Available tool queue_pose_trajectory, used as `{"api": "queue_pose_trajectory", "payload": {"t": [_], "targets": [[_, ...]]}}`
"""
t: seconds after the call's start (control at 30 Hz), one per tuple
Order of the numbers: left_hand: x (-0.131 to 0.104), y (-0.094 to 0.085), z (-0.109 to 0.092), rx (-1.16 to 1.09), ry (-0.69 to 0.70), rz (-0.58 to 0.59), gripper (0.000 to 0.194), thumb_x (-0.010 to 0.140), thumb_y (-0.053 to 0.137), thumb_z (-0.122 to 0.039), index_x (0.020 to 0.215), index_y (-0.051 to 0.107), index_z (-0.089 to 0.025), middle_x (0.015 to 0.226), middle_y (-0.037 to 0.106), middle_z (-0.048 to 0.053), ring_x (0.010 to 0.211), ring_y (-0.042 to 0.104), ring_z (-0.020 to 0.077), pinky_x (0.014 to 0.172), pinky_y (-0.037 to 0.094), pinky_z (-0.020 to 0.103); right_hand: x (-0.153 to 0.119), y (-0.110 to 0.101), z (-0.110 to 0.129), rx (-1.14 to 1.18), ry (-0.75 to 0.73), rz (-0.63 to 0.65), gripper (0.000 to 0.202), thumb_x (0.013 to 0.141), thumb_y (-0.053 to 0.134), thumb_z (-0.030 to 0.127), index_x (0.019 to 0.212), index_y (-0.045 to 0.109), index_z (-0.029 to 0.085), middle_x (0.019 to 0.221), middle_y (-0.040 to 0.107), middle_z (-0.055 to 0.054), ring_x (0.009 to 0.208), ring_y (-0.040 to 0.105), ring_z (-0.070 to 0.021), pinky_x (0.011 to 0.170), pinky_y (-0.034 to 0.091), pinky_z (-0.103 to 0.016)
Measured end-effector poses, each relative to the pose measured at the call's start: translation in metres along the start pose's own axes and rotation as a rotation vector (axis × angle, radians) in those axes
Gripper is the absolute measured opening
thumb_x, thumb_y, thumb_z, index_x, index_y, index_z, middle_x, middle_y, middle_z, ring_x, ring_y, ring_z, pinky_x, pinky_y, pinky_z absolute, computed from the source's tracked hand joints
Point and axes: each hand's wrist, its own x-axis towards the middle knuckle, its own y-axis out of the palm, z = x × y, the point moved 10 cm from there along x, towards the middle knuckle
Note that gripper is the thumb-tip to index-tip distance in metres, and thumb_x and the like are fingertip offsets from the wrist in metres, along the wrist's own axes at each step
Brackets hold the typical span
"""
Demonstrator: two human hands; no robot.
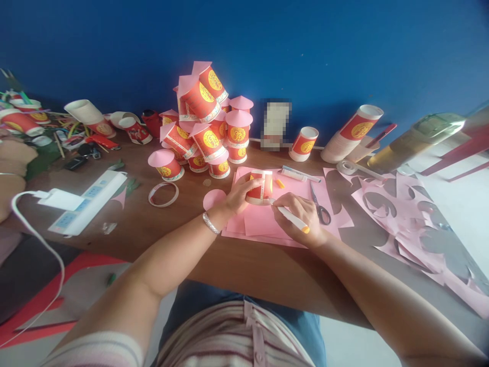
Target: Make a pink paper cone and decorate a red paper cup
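My left hand [240, 194] is closed round a red paper cup [260, 187], which lies tilted above pink paper sheets [263, 224]. In my right hand [300, 216] is a white marker with an orange end [292, 218], its tip at the cup's pale rim. An orange cap [280, 183] lies just behind the cup, near a capped white pen [294, 174]. Dark scissors [321, 206] rest on the paper to the right of my right hand. A pink paper disc [214, 200] is beside my left wrist.
Several red cups with pink cone tops [208, 142] are piled at the back. A power strip [87, 204] and paper ring [163, 194] lie left. Stacked cups [353, 132], tape [347, 167], a bottle [416, 140] and pink scraps [412, 229] are right. Another person's arm [13, 158] shows far left.
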Motion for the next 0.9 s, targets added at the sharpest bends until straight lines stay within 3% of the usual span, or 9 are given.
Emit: {"api": "queue_pose_trajectory", "payload": {"t": [0.23, 0.5, 0.9], "targets": [[0.003, -0.002, 0.002, 0.023, 0.008, -0.006, 0.025, 0.087, 0.071, -0.044, 0.087, 0.068, -0.02, 0.097, 0.07, 0.007, 0.097, 0.065, 0.0227, 0.077, 0.057, 0.033, 0.001, 0.0, 0.001, -0.001, 0.011, 0.004, 0.014, 0.092, 0.058, 0.01, 0.09, 0.056, 0.024, 0.073, 0.067, 0.004, 0.056, 0.06, -0.0109, 0.056, 0.046, -0.024], [0.003, 0.011, 0.0, -0.088, -0.039, 0.027, 0.02, 0.09, 0.069, -0.037, 0.082, 0.067, -0.018, 0.081, 0.064, 0.002, 0.075, 0.06, 0.0146, 0.066, 0.051, 0.027, -0.001, 0.003, 0.003, -0.002, 0.006, 0.03, 0.013, 0.093, 0.058, 0.012, 0.09, 0.055, 0.024, 0.074, 0.068, 0.003, 0.056, 0.059, -0.0109, 0.057, 0.046, -0.024], [0.001, 0.019, -0.005, -0.079, -0.056, 0.067, 0.02, 0.092, 0.067, -0.034, 0.083, 0.065, -0.016, 0.078, 0.06, 0.0, 0.072, 0.056, 0.0122, 0.065, 0.047, 0.024, 0.0, 0.003, 0.007, 0.006, -0.015, 0.028, 0.012, 0.096, 0.058, 0.013, 0.09, 0.055, 0.022, 0.072, 0.066, 0.003, 0.058, 0.059, -0.0105, 0.058, 0.045, -0.023]]}}
